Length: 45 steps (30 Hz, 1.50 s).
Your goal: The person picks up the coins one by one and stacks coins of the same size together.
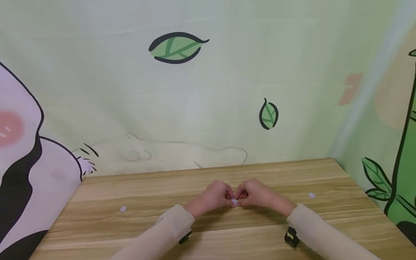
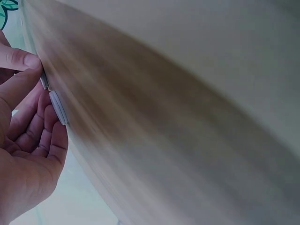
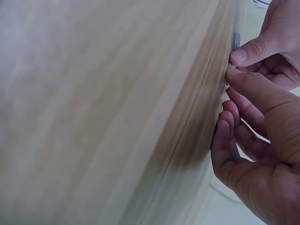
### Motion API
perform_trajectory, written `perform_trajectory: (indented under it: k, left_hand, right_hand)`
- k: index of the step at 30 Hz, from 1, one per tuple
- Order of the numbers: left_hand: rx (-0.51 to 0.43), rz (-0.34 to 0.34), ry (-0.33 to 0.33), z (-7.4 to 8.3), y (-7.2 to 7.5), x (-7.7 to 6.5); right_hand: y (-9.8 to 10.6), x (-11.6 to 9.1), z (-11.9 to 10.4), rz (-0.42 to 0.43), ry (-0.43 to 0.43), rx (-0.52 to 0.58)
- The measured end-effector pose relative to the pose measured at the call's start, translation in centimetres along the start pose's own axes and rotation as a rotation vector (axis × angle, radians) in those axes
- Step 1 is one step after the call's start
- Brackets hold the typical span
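My left hand [image 1: 218, 194] and right hand [image 1: 255, 192] meet over the wooden table, fingers bent and fingertips almost touching. Between them the fingertips pinch a small white disc [image 1: 234, 201], partly covered by the fingers. In the left wrist view, thin pale discs [image 2: 58, 108] lie one against another at the left hand's curled fingers, and the edge of a disc [image 2: 44, 80] shows below the thumb tips. The right wrist view has the pale discs [image 3: 236, 41] beside the left thumb, with the right thumb touching close by.
One white disc [image 1: 123, 208] lies on the left part of the wooden table [image 1: 156, 231], another white disc [image 1: 311, 195] on the right part. Behind stands a pale green wall [image 1: 221, 90] printed with leaves. Black wrist cameras [image 1: 291, 237] hang below the sleeves.
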<state>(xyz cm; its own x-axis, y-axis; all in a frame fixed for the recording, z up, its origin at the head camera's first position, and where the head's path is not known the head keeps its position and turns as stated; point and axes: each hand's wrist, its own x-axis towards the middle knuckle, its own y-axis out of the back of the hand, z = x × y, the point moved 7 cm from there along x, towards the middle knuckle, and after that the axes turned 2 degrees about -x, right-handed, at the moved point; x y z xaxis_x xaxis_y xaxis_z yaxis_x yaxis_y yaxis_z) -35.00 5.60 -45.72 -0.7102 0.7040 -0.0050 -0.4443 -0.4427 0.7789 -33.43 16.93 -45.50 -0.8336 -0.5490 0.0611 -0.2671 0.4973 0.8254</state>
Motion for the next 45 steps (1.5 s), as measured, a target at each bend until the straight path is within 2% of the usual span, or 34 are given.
perform_trajectory:
  k: [5,12,26,34,45]
  left_hand:
    - [-0.003,-0.009,-0.02,-0.12,-0.1,-0.03]
    - [-0.05,-0.026,0.026,-0.74,0.08,-0.16]
    - [-0.017,0.011,-0.01,-0.2,0.06,-0.29]
    - [-0.008,0.003,-0.017,0.06,-0.11,-0.09]
    - [-0.075,0.009,0.019,-0.15,0.07,-0.21]
  right_hand:
    - [-0.15,0.1,-0.06,0.006,0.017,0.013]
    - [-0.25,0.05,0.23,0.002,-0.004,0.022]
    - [-0.07,0.02,-0.36,0.011,0.027,0.007]
    - [0.02,-0.08,-0.4,0.011,0.026,0.006]
    - [-0.17,0.0,-0.29,0.001,0.025,0.016]
